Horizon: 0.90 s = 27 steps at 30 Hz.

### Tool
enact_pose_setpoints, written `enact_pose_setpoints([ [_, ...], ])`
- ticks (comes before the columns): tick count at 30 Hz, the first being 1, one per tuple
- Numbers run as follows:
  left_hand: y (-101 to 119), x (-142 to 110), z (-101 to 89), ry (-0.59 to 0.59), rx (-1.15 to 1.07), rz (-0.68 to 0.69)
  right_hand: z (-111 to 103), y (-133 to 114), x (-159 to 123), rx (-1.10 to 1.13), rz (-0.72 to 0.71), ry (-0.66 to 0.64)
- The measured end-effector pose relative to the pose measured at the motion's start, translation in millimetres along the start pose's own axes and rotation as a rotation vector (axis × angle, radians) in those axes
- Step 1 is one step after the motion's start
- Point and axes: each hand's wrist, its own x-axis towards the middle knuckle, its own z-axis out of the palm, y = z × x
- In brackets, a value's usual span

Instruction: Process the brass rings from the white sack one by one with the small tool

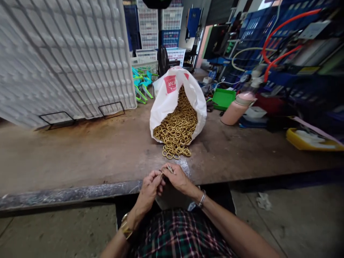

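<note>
Close together at the table's front edge, my two hands meet at their fingertips. My left hand (151, 187) is closed in a pinch; the small thing in its fingers is mostly hidden. My right hand (177, 178) is closed around a small, slim metal tool (169, 168), its end showing by the thumb. Just beyond my fingers lie loose brass-coloured rings (176, 150), spilling onto the tabletop. They come from the mouth of a white plastic sack (163, 113) with red print, which lies open towards me and is full of such rings.
A stack of white ribbed panels (80, 57) stands at the left on black wire stands (111, 109). To the right are a green tray (224, 98), a pink bottle (236, 109) and a yellow tray (295, 139). Crates (172, 19) are piled behind the wooden table (80, 154).
</note>
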Motion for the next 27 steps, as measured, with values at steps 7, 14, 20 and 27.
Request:
enact_pose_setpoints([
  [7,1.4,2.0,-1.7,-0.054,-0.068,0.011,-3.8,-4.1,0.4,0.048,0.016,-0.023],
  [14,1.3,0.7,-0.2,-0.034,-0.092,0.003,-4.9,-5.4,-2.0,0.072,0.026,-0.014],
  [20,-1.7,-3.5,5.1,-0.032,-0.186,-0.018,-6.9,-5.2,-4.8,0.093,0.027,-0.007],
  [27,-4.4,-2.3,9.2,0.008,-0.176,0.030,-9.5,5.9,-16.0,-0.399,-0.098,-0.046],
])
